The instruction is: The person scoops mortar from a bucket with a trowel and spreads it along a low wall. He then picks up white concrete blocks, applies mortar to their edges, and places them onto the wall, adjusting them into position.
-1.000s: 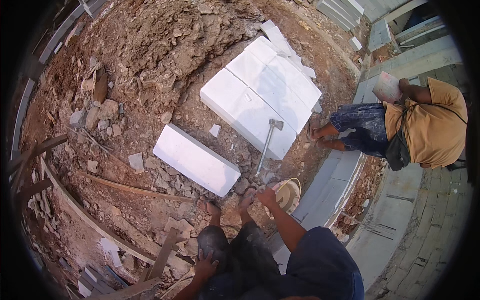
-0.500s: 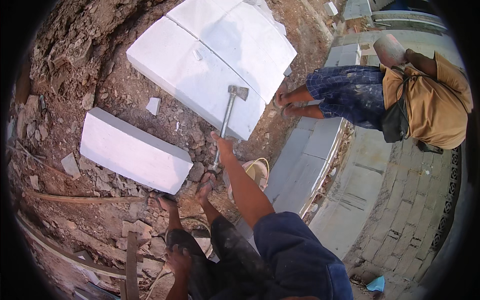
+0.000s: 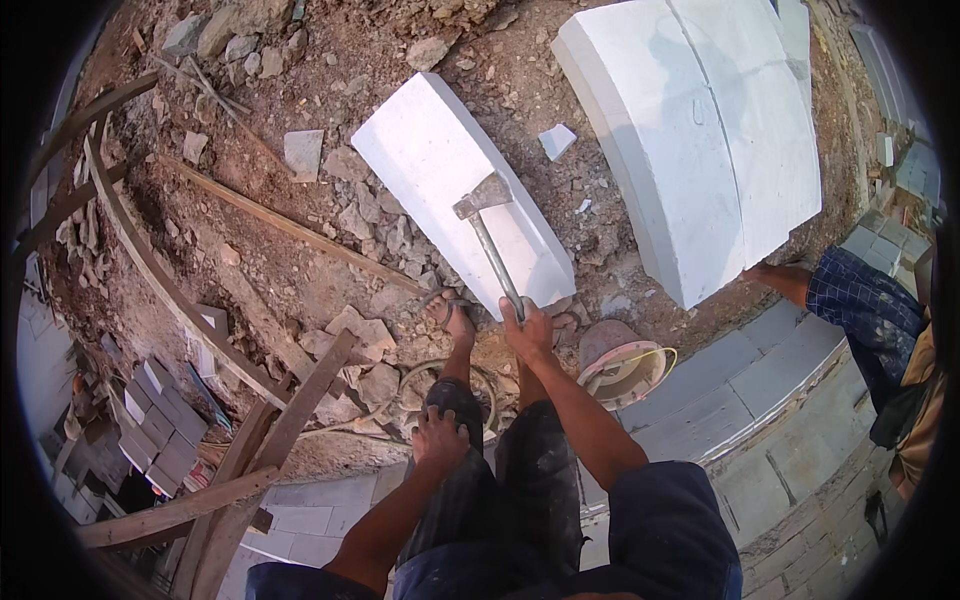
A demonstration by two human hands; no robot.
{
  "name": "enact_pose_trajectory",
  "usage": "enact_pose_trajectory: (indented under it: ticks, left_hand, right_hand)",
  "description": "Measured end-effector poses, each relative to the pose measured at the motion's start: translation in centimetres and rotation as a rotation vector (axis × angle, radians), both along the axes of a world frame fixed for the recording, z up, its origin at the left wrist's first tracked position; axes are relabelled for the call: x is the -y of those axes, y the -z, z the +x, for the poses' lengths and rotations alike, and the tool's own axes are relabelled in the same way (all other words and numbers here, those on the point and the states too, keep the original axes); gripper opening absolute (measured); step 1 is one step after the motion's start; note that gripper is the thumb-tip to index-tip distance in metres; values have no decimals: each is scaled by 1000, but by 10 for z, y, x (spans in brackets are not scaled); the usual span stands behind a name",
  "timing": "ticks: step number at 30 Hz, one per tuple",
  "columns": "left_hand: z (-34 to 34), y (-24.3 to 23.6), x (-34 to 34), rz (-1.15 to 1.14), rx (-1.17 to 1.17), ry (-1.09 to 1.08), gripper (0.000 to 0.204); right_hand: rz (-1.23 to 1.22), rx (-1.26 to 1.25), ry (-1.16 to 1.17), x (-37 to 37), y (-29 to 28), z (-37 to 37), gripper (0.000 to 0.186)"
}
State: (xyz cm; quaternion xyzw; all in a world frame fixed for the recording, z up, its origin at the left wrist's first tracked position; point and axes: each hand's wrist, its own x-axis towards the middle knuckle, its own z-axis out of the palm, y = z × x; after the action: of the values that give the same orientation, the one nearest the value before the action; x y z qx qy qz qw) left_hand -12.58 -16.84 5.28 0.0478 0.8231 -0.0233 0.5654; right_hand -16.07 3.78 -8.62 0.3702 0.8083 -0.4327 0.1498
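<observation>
My right hand [image 3: 528, 335] is wrapped round the lower handle of a hatchet [image 3: 490, 243] with a metal shaft. The hatchet's head shows over a single long white block [image 3: 425, 140], which lies on rubble; whether they touch I cannot tell. My left hand [image 3: 440, 440] rests on my left knee, fingers spread and holding nothing. To the right lie larger white blocks [image 3: 690, 150], side by side with a dark seam between them. A small white broken piece [image 3: 557, 141] sits on the dirt between the blocks.
A bucket [image 3: 625, 368] with a yellow handle stands right of my feet. Wooden boards [image 3: 300, 400] cross at the lower left, and a thin plank [image 3: 290, 225] lies on the dirt. Another person [image 3: 865, 310] is at the right edge, beside a low wall of grey blocks [image 3: 740, 375].
My view has swung left, so the blocks and the other person appear farther right. The hatchet has moved from over the larger blocks to over the single block. My left hand stays on my knee.
</observation>
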Motion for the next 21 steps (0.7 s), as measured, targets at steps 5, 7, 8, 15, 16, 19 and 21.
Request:
enact_pose_trajectory:
  ticks: [5,7,8,15,16,19,21]
  left_hand:
    - [12,5,16,-58,3,-54,42]
    - [8,3,16,-64,36,-99,41]
    - [6,5,17,-53,33,-87,41]
    - [-6,3,22,4,19,-64,42]
    - [-12,-4,16,-3,25,-111,41]
    - [-12,-2,14,-10,51,-78,41]
    - [-17,0,13,-13,48,14,41]
  right_hand:
    - [-88,104,-411,114,37,-84,48]
    - [-140,207,-519,135,47,-128,44]
    - [-177,223,-571,137,57,-146,44]
    - [143,-308,-412,125,76,-127,39]
    - [163,-377,-357,119,81,-103,36]
    - [156,-363,-206,74,63,-50,32]
    - [209,-266,-93,24,45,-19,30]
